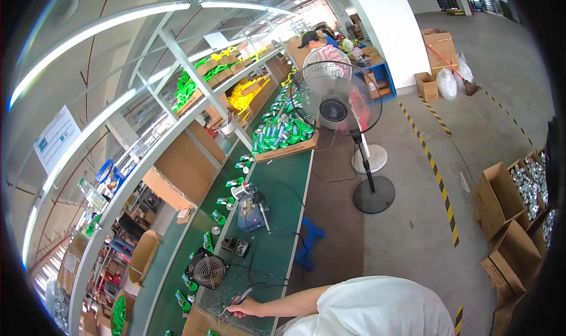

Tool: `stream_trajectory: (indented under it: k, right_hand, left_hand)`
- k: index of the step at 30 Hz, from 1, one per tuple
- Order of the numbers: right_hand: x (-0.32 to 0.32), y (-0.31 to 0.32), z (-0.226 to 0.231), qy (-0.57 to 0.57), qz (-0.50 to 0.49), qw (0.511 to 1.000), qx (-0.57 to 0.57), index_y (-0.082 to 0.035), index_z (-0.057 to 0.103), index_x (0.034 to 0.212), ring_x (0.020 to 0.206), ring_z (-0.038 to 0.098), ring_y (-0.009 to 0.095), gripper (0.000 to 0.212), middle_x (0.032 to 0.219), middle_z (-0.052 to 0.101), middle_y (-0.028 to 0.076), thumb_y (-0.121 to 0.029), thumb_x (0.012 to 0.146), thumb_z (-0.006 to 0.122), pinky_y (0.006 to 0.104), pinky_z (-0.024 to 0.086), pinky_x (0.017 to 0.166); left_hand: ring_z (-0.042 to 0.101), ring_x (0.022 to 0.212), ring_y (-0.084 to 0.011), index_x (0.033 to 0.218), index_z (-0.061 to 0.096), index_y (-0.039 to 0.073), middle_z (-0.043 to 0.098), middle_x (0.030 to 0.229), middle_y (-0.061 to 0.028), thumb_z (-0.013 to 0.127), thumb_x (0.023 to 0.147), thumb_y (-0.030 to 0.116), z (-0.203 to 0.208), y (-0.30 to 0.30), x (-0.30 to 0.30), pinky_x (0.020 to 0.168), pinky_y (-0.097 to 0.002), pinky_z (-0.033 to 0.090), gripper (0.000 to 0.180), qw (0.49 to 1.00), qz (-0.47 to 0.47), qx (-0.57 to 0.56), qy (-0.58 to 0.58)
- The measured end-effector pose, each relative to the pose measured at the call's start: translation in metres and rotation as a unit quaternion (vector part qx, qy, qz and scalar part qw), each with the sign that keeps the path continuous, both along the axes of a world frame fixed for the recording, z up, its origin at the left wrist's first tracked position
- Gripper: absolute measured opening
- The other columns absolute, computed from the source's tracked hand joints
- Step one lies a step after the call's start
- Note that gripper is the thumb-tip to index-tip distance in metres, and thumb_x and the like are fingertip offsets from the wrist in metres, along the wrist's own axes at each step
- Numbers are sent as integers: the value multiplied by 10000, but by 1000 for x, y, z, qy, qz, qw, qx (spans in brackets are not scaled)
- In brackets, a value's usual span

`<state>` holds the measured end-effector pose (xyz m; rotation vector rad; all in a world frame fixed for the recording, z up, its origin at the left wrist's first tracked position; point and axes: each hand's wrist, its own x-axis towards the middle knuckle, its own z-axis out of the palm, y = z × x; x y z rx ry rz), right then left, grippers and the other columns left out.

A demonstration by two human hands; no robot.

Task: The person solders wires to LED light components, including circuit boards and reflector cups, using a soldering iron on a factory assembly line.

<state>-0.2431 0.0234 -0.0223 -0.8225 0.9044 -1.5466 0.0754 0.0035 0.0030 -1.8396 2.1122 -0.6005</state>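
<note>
My right hand (245,308) reaches in over the green bench from the lower edge, its fingers closed round a pen-shaped soldering iron (240,299) with a dark cable. The tip is too small to make out. Below the hand lies a piece of brown cardboard (207,323). A square black fan (208,269) with a wire guard stands just beyond the hand. Farther up the bench are a small black holder (237,247) and a blue-grey device (252,217) with cables. My left hand is not in view.
Green-and-silver parts (218,217) line a strip along the bench. A carton of similar parts (283,132) sits farther off. A pedestal fan (333,109) stands beside the bench, with a blue stool (309,241) nearer. Open cartons (501,200) stand at right. A person (330,59) is beyond.
</note>
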Motion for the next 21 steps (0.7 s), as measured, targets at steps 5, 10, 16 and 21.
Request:
stream_trajectory:
  k: [5,10,16,21]
  right_hand:
    - [-7,21,1,1,-13,1000,-13,-64,579,825,536,535,76,258,639,569,2,-312,780,637,205,411,464]
    - [-15,41,6,-28,-39,999,13,-49,566,808,492,522,77,239,613,560,17,-265,763,659,203,407,431]
    - [-3,59,8,-1,-11,1000,13,-71,587,792,526,524,65,247,636,568,-1,-310,771,648,194,392,453]
    - [9,57,11,10,9,1000,14,-77,581,784,524,514,61,254,629,558,-8,-323,776,643,198,390,458]
  left_hand:
    - [564,992,-331,1015,615,-8,584,1093,-174,418,873,143,-49,-55,50,805,-422,472,286,997,6,11,70]
    - [595,951,-256,986,637,9,616,1040,-142,436,877,161,-6,-19,15,789,-395,474,274,957,90,63,270]
    - [616,850,-238,914,662,50,647,968,-91,489,874,222,13,3,-2,747,-365,475,247,998,-25,-54,0]
    - [548,1009,-314,1070,587,34,577,1095,-152,493,869,335,-21,-44,31,859,-435,434,374,984,77,48,154]
